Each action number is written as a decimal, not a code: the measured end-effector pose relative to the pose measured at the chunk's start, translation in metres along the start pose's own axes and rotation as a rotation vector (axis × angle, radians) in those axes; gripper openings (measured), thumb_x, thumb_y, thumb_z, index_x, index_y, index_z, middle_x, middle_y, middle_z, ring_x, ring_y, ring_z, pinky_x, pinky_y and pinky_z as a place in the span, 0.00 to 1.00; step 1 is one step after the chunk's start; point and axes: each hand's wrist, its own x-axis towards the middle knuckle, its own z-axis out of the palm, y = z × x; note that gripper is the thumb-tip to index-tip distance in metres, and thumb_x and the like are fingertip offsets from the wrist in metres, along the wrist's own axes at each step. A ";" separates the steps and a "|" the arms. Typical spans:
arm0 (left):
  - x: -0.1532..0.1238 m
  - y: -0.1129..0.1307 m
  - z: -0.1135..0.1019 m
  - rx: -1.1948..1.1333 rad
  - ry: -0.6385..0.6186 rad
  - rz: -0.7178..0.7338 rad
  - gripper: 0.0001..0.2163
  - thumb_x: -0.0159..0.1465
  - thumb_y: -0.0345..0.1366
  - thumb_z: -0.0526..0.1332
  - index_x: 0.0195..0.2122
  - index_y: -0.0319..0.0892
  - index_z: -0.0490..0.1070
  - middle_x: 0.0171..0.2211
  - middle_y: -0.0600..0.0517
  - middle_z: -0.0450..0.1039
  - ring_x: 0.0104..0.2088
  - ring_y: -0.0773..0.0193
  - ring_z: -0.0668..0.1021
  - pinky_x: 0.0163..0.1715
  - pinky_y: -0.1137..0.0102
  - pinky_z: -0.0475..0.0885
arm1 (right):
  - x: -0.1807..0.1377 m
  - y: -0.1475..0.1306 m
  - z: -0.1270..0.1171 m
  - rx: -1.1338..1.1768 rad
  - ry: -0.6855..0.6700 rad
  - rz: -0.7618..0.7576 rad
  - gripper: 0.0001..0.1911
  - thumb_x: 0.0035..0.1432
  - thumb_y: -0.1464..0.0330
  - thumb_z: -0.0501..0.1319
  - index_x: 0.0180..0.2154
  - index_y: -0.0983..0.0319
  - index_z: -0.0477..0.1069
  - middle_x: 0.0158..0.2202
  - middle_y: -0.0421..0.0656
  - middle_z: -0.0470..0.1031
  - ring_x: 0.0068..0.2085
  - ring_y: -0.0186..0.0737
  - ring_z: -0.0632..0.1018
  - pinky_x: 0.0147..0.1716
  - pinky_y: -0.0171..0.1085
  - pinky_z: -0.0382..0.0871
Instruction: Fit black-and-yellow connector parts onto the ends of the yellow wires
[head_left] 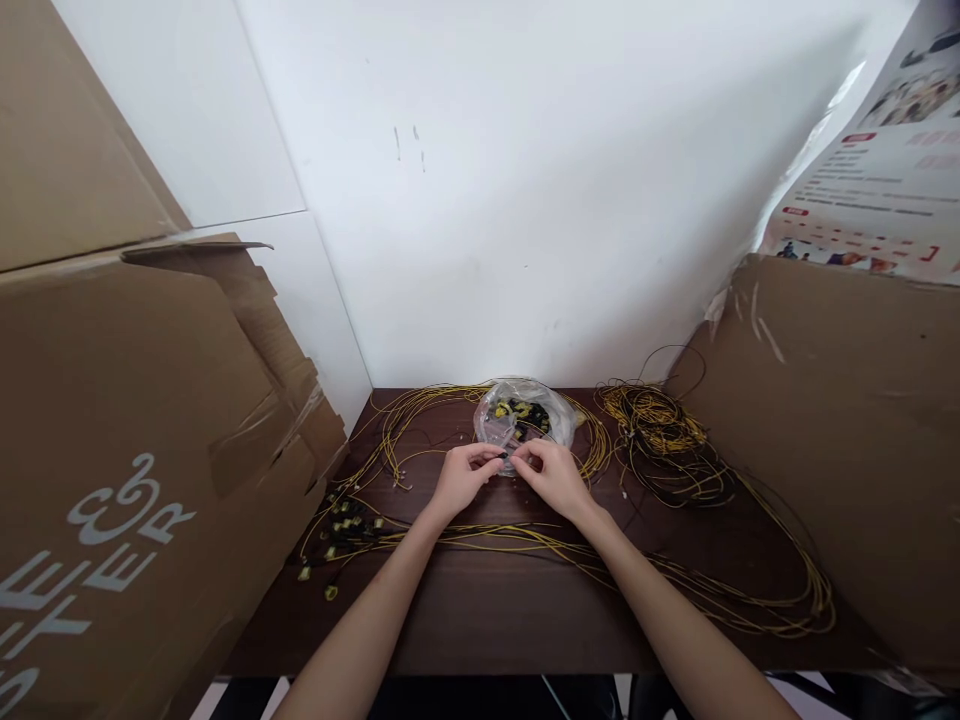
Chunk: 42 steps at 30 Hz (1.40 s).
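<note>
My left hand is closed in a pinch at the table's middle, with a small black piece at its fingertips. Facing it, my right hand also pinches; its fingertips almost meet the left ones, and what they grip is too small to make out. Just behind both hands sits a clear plastic bag, opened out, with black and yellow connectors inside. Yellow and black wires loop around the bag on either side. Another bundle of wires runs under my forearms.
Black and yellow connectors on wire ends lie at the left. A tangled wire coil rests at the right on the dark brown table. Cardboard boxes wall in the left side, another cardboard panel the right. Behind stands a white wall.
</note>
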 end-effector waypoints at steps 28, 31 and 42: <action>-0.009 0.008 -0.001 0.152 -0.105 0.010 0.10 0.56 0.33 0.58 0.37 0.36 0.75 0.31 0.50 0.76 0.19 0.72 0.74 0.20 0.77 0.70 | -0.006 0.004 -0.001 -0.103 -0.178 -0.169 0.09 0.60 0.68 0.54 0.32 0.63 0.72 0.29 0.42 0.70 0.30 0.35 0.70 0.31 0.33 0.62; -0.008 0.007 -0.001 0.158 -0.110 0.005 0.10 0.56 0.33 0.58 0.37 0.36 0.74 0.32 0.49 0.76 0.19 0.72 0.74 0.21 0.77 0.70 | -0.006 0.003 -0.002 -0.109 -0.185 -0.173 0.10 0.61 0.68 0.54 0.32 0.63 0.72 0.29 0.42 0.70 0.30 0.35 0.70 0.31 0.33 0.62; -0.009 0.004 -0.001 0.196 -0.101 0.010 0.11 0.57 0.34 0.57 0.38 0.36 0.75 0.30 0.50 0.76 0.19 0.71 0.75 0.21 0.76 0.69 | -0.005 0.002 -0.004 -0.130 -0.199 -0.190 0.11 0.61 0.67 0.53 0.32 0.63 0.72 0.29 0.43 0.71 0.31 0.35 0.71 0.32 0.34 0.63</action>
